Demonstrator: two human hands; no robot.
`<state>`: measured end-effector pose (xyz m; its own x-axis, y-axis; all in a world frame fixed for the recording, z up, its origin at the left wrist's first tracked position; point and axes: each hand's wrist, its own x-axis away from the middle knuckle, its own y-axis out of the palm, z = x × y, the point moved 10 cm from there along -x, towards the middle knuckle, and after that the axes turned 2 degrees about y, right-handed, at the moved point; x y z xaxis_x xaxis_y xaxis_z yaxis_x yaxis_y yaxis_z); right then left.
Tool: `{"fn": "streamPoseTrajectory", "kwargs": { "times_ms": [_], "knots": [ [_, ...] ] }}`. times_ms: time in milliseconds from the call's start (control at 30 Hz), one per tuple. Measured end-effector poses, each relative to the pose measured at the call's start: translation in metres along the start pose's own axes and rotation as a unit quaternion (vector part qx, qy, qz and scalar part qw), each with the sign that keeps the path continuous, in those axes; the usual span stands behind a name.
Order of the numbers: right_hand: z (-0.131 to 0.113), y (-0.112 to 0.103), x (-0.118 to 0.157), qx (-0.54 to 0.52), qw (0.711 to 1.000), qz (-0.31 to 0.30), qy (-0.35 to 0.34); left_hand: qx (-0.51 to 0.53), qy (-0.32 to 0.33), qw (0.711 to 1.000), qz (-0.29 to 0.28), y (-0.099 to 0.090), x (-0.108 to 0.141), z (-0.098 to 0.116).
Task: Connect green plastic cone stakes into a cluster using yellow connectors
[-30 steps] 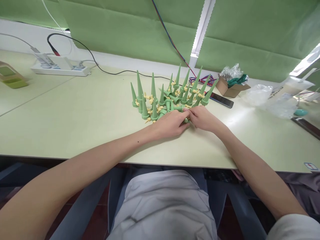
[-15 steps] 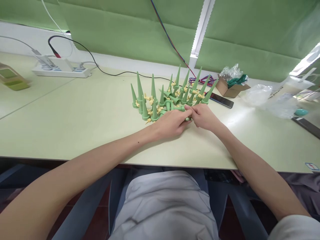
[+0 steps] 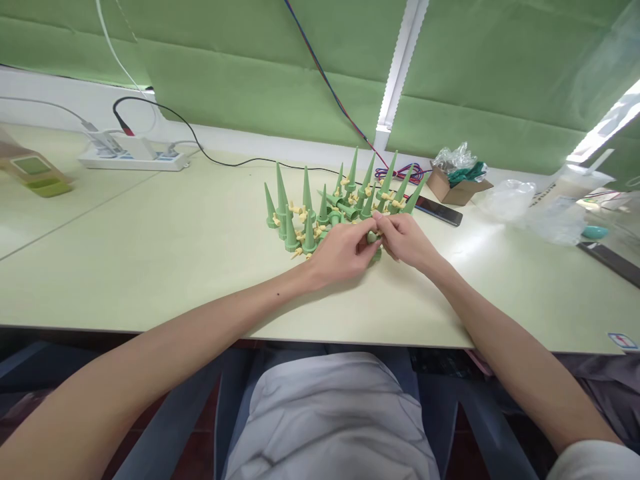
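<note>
My left hand [image 3: 343, 255] is closed around a green plastic watering spike [image 3: 372, 237], whose end shows between thumb and forefinger. Against that end, my right hand [image 3: 409, 241] is pinched; its fingertips hide whatever they grip. Just beyond both hands, several green cone-shaped spikes [image 3: 291, 235] stand upright on the table, many with small yellow valves [image 3: 295, 209] at their bases. Among them a green spike [image 3: 347, 211] lies on its side, its hollow end facing me. Another green piece [image 3: 377, 255] is partly visible below my hands.
Right of the spikes lies a phone [image 3: 439, 211], with a cardboard box [image 3: 456, 191] of plastic wrap behind it. Farther right are a plastic bag [image 3: 510, 199], a drink cup [image 3: 567, 183] and a dark device [image 3: 611, 262]. A power strip [image 3: 135, 160] sits at the back left.
The view has tilted slightly upward. My hands have shifted a little, and the green spike's end now shows more clearly between them.
</note>
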<state>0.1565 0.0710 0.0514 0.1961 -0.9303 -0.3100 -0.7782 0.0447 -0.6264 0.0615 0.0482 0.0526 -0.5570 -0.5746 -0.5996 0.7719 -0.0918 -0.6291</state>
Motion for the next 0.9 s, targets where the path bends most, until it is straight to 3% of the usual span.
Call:
{"fn": "streamPoseTrajectory", "kwargs": {
  "times_ms": [233,367,500,633,767,900],
  "knots": [
    [0.001,-0.004,0.000,-0.040,0.999,0.015,-0.015,-0.168,0.128,0.977,0.008,0.001,0.004,0.017],
    [0.000,-0.005,0.000,-0.058,0.998,0.023,-0.010,-0.199,0.141,0.970,0.011,0.001,0.005,0.020],
    [-0.002,-0.018,0.003,-0.087,0.991,0.101,-0.010,-0.080,0.085,0.991,0.070,-0.014,0.003,0.016],
    [-0.004,-0.031,0.008,-0.152,0.974,0.170,-0.012,0.094,-0.034,0.990,0.100,-0.021,0.001,-0.002],
    [-0.012,-0.035,0.012,-0.157,0.970,0.186,-0.029,0.225,-0.120,0.966,0.040,-0.008,0.000,-0.012],
    [-0.016,-0.029,0.013,-0.113,0.979,0.163,-0.044,0.271,-0.168,0.948,-0.025,0.004,0.002,-0.015]
  ]
}}
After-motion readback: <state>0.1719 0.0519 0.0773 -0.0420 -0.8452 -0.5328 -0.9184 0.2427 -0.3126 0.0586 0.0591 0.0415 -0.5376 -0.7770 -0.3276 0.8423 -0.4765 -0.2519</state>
